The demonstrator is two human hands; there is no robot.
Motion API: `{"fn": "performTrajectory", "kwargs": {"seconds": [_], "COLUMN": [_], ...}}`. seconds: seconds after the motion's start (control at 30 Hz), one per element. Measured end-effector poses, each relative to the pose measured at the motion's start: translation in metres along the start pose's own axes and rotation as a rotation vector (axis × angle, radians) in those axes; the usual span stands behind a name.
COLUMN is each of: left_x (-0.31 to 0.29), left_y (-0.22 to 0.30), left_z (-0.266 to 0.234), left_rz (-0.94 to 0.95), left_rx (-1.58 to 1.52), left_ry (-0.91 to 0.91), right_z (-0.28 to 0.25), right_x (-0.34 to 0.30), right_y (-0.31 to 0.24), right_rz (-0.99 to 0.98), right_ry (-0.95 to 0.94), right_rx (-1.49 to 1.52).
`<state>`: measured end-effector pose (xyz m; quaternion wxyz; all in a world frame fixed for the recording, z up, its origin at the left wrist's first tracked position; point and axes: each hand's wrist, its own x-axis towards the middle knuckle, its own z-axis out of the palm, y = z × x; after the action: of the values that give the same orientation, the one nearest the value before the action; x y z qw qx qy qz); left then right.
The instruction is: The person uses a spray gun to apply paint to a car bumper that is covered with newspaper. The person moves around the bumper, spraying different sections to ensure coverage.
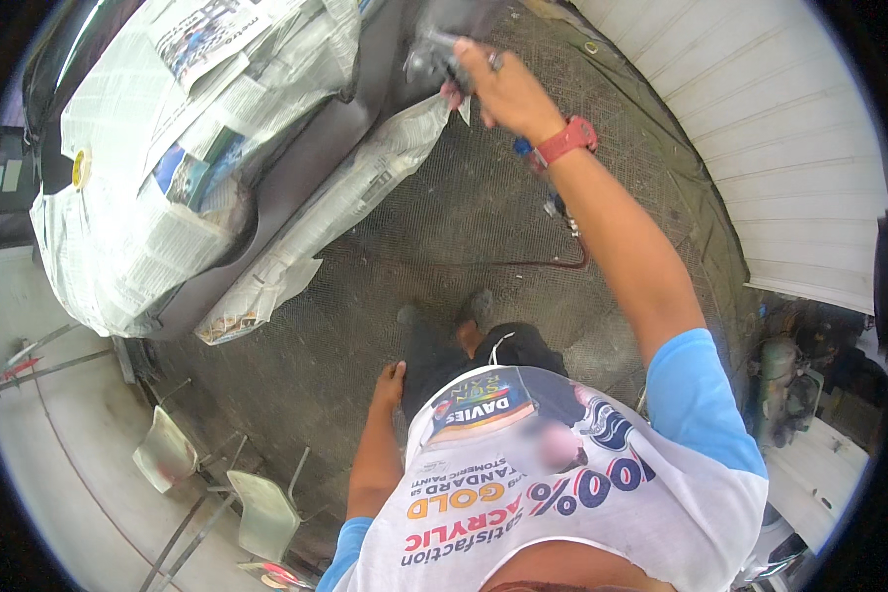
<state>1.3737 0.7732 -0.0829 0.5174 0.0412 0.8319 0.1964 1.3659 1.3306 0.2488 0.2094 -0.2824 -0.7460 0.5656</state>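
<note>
My right hand, with a red watch on the wrist, stretches far forward, its fingers wrapped round a spray gun. The gun is blurred and close to the grey side of a vehicle body. Newspaper masking covers much of that body and a long strip along its lower edge. Below the gun, metal fittings and a reddish-brown hose show past my forearm. My left hand hangs low beside my thigh, loosely open, with nothing seen in it; part of its fingers is hidden.
Dark mesh-patterned floor lies underfoot. White panelled wall curves along the right, with a dark sheet at its foot. Metal stands bearing pale panels are at the lower left. Dusty machinery stands at the right.
</note>
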Motion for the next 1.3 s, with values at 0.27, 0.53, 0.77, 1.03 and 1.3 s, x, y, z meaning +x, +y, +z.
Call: {"fn": "performTrajectory", "kwargs": {"seconds": [0.27, 0.53, 0.77, 1.03, 1.3], "left_x": [0.025, 0.075, 0.095, 0.084, 0.002], "left_y": [-0.004, 0.141, 0.253, 0.215, 0.207], "left_z": [-0.012, -0.029, -0.055, -0.005, 0.129], "left_rz": [-0.172, -0.017, 0.229, -0.009, -0.430], "left_rx": [0.036, -0.125, -0.157, -0.358, -0.614], "left_ry": [-0.021, -0.025, 0.101, 0.207, 0.327], "right_z": [0.031, -0.001, -0.022, -0.029, -0.088], "right_x": [0.019, 0.103, 0.113, 0.129, 0.237], "right_y": [0.067, 0.083, 0.089, 0.086, 0.101], "right_rz": [0.025, -0.088, -0.054, -0.005, 0.077], "right_ry": [-0.261, -0.056, -0.053, -0.455, -0.351], "right_rx": [0.022, 0.010, -0.015, 0.149, 0.136]}}
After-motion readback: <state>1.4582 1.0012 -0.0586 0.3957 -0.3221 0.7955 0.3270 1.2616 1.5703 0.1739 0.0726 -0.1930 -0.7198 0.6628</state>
